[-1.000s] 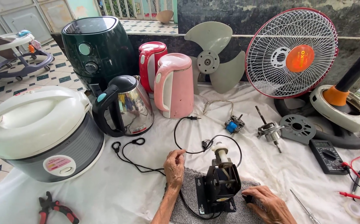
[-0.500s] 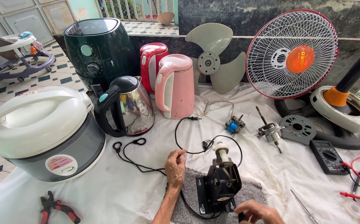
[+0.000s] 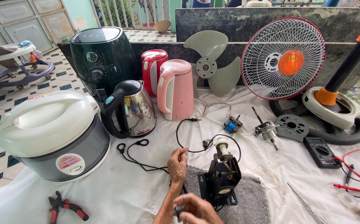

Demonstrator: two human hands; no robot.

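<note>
The small black motor assembly (image 3: 220, 178) stands upright on a grey towel (image 3: 250, 199) near the front edge of the white-sheeted table (image 3: 117, 195), its pale shaft end pointing up and a thin black cord (image 3: 184, 137) looping away behind it. The left hand (image 3: 177, 161) is just left of it, fingers curled and pinched on the cord. The right hand (image 3: 196, 209) is low at the frame edge, closed round a small dark part I cannot make out. A tug on the pinched cord could, I judge, tip the narrow, tall assembly off the towel or strain the wire where it joins the body. The same cord runs back toward the pink kettle (image 3: 175, 89) and the steel kettle (image 3: 130, 108), so a hard pull might drag the plug end across the loose small motor (image 3: 232, 124) and the rotor shaft (image 3: 266, 129). The red-handled pliers (image 3: 66, 205) sit close to the table's edge and a brushing elbow could knock them down
</note>
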